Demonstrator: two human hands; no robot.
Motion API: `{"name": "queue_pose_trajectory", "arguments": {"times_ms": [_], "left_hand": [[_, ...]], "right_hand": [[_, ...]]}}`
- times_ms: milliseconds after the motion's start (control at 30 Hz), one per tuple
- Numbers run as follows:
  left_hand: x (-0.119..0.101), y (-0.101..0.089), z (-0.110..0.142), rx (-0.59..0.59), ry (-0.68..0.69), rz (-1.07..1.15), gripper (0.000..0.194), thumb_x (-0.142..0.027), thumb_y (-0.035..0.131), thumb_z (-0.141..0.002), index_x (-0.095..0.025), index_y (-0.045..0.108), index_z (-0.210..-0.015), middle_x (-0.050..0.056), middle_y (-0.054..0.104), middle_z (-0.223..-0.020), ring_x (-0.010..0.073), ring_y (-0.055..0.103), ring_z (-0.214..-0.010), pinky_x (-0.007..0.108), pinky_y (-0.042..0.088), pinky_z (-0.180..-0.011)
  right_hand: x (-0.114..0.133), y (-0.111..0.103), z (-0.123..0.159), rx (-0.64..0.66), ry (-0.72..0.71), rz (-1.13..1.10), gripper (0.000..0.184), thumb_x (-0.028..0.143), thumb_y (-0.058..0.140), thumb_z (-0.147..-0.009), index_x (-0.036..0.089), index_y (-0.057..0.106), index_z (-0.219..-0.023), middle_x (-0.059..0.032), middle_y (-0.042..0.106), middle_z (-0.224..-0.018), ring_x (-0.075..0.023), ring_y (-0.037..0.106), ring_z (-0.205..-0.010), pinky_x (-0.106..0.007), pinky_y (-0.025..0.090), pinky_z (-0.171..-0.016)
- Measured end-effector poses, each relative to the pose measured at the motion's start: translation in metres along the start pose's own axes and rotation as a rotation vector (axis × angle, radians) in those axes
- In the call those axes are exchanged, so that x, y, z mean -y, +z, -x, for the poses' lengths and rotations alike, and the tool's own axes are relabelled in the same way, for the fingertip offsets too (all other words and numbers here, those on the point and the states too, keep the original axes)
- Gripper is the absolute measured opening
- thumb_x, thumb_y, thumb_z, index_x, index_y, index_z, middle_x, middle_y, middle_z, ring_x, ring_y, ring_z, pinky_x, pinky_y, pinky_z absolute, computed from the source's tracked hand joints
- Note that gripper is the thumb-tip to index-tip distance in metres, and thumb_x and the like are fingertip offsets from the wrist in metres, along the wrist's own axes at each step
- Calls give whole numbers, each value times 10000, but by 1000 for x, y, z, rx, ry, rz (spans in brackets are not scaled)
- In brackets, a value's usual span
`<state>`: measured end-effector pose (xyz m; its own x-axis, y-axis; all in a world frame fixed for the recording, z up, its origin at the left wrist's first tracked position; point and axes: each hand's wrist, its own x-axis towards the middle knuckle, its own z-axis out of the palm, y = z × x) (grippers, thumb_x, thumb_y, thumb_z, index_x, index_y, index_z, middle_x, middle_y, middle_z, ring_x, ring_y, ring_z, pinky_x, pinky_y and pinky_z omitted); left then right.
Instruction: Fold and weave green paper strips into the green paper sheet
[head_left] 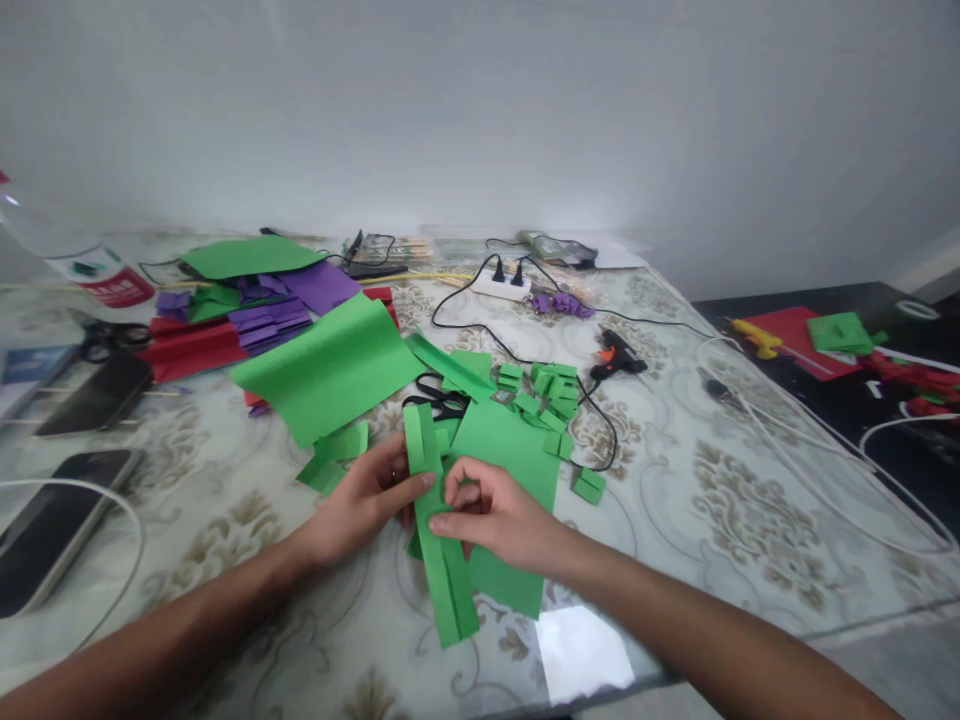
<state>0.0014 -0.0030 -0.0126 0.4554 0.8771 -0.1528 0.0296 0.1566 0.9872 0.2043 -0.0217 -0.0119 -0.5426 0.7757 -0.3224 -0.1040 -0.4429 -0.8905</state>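
Note:
Both hands hold a long folded strip of green paper above the table. My left hand grips it from the left, thumb on top and fingers partly hidden behind it. From the right, my right hand pinches the strip's edge near its middle, fingers curled. Lengthwise creases run along the strip. Under my right hand lies a flat green sheet. Black-handled scissors rest just beyond the strip, partly covered by green paper. Several small folded green pieces are heaped beyond the sheet.
A glue gun lies at right, its cord near a white power strip. Green, purple and red papers pile up at back left. Two phones, one a dark phone, and a bottle are at left. A white cable crosses the right side.

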Motion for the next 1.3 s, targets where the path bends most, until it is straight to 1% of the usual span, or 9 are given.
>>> {"name": "queue_pose_trajectory", "arguments": {"times_ms": [100, 367, 433, 600, 800, 933, 1100, 1200, 1300], "left_hand": [[0, 0, 0, 3, 5, 0, 387, -500, 789, -898, -170, 637, -1030, 15, 689, -779, 152, 622, -617, 230, 509, -531], [7, -2, 0, 1, 17, 21, 373, -464, 783, -914, -178, 638, -1104, 11, 678, -779, 151, 613, -628, 228, 514, -544], [7, -2, 0, -6, 20, 23, 376, -459, 790, -911, -180, 643, -1116, 7, 675, -773, 149, 609, -618, 230, 515, -543], [6, -3, 0, -4, 13, 0, 368, -473, 791, -907, -174, 657, -1075, 19, 697, -803, 146, 609, -607, 229, 506, -536], [7, -3, -1, -6, 24, -7, 373, -476, 787, -908, -175, 650, -1082, 8, 682, -774, 143, 599, -593, 232, 508, -535], [6, -3, 0, -4, 19, -12, 381, -473, 784, -910, -177, 641, -1102, 12, 692, -792, 145, 604, -608, 229, 510, -536], [5, -3, 0, -5, 20, -5, 359, -469, 783, -909, -172, 642, -1054, 15, 686, -788, 143, 601, -606, 229, 508, -534], [6, -3, 0, -7, 24, -7, 357, -459, 785, -909, -172, 645, -1067, 11, 685, -784, 140, 597, -596, 230, 506, -531], [8, -3, 0, 5, 29, 8, 334, -440, 775, -922, -181, 642, -1087, 0, 674, -770, 142, 604, -603, 237, 512, -549]], "right_hand": [[1, 0, 1, 1, -1, 19, 543, 504, 968, -659, 209, 549, -840, 91, 603, -621, -91, 556, -544, -214, 469, -522], [-1, -2, -1, 8, 1, 65, 454, 489, 947, -699, 192, 662, -890, 64, 631, -646, -91, 557, -536, -216, 474, -516], [-2, -2, -1, 8, -1, 63, 447, 487, 946, -699, 191, 669, -889, 63, 631, -647, -92, 557, -536, -216, 475, -513], [-3, -2, -1, 10, -4, 70, 436, 489, 938, -708, 187, 680, -887, 56, 631, -650, -94, 561, -540, -222, 475, -524], [1, -1, 0, 9, 2, 75, 424, 485, 942, -700, 187, 692, -869, 55, 623, -651, -98, 556, -551, -227, 473, -529], [2, 0, 0, 7, 6, 76, 432, 499, 938, -697, 181, 700, -867, 52, 626, -651, -95, 555, -554, -223, 473, -534], [1, -1, 0, 9, 6, 77, 414, 482, 934, -706, 181, 700, -867, 49, 631, -656, -99, 558, -556, -225, 473, -532], [1, -1, 0, 8, 8, 77, 402, 472, 935, -704, 182, 706, -863, 49, 631, -657, -98, 561, -560, -224, 481, -536], [2, 0, 1, 13, 1, 74, 394, 498, 910, -726, 183, 717, -866, 47, 621, -656, -101, 565, -562, -228, 497, -541]]}}
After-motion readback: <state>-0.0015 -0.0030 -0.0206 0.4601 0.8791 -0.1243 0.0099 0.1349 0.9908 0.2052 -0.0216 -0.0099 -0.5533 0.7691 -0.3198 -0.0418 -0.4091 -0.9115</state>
